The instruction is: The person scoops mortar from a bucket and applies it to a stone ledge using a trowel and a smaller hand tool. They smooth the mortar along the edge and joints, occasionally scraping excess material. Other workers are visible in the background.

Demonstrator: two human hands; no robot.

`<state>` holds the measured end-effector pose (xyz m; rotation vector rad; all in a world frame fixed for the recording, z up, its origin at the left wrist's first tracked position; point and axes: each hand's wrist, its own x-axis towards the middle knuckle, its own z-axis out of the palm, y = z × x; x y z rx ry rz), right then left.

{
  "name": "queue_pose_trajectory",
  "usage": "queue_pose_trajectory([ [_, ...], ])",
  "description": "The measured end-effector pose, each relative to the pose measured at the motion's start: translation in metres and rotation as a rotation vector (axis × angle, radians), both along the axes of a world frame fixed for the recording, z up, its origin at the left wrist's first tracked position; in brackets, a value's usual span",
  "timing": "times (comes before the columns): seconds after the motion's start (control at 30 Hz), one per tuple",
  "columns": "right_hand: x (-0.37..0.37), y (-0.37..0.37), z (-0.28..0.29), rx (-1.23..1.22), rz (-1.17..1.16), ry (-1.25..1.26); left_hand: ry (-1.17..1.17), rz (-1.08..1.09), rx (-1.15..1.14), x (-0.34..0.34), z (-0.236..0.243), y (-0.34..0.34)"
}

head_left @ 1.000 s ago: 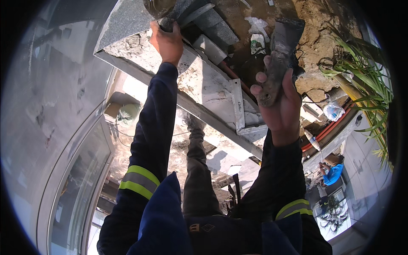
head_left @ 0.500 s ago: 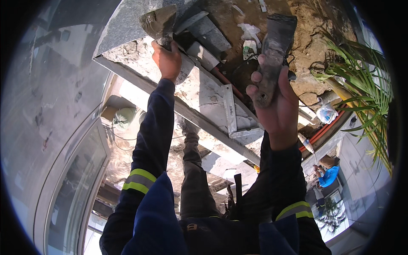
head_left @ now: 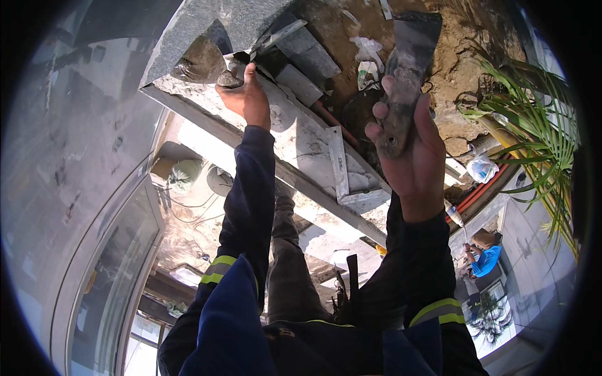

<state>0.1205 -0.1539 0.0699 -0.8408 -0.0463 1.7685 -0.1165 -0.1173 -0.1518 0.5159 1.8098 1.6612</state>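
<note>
My left hand (head_left: 249, 101) is closed round the handle of a trowel, its thumb pointing away from me. The mortar-smeared trowel blade (head_left: 199, 61) reaches left over the near edge of a grey stone slab (head_left: 241, 20). Held up on the right, my right hand (head_left: 414, 169) is palm up with its fingers curled round a worn scraper (head_left: 407, 75). The scraper's wide dark blade points away from me. Below my hands runs a rough ledge (head_left: 295, 131) coated with pale mortar. A metal square (head_left: 339, 163) lies on it between my hands.
Loose grey stone pieces (head_left: 307, 50) and an orange pipe (head_left: 329, 116) lie behind the ledge, beside bare soil (head_left: 461, 69). Palm leaves (head_left: 545, 138) hang at the right. Farther right is a person in a blue shirt (head_left: 486, 260). A glass panel (head_left: 110, 276) stands at the left.
The trowel has swung left and toward me, from above my left hand to beside it. My left hand has come slightly nearer. My right hand and the scraper have barely shifted.
</note>
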Motion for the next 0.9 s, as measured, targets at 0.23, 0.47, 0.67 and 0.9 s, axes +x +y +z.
queue_pose_trajectory([
  [0.23,0.007,-0.002,0.0,0.01,-0.019,0.039,0.199,0.227,-0.201,0.02,0.005,0.028],
  [0.47,0.011,0.003,0.009,-0.007,0.003,0.038,0.072,0.28,-0.091,0.039,-0.005,0.033],
  [0.67,0.013,0.007,0.016,0.028,-0.012,0.072,0.165,0.352,-0.273,0.045,-0.003,0.044],
  [0.9,0.014,0.011,0.016,0.041,-0.001,0.06,0.149,0.332,-0.243,0.04,-0.022,0.039],
])
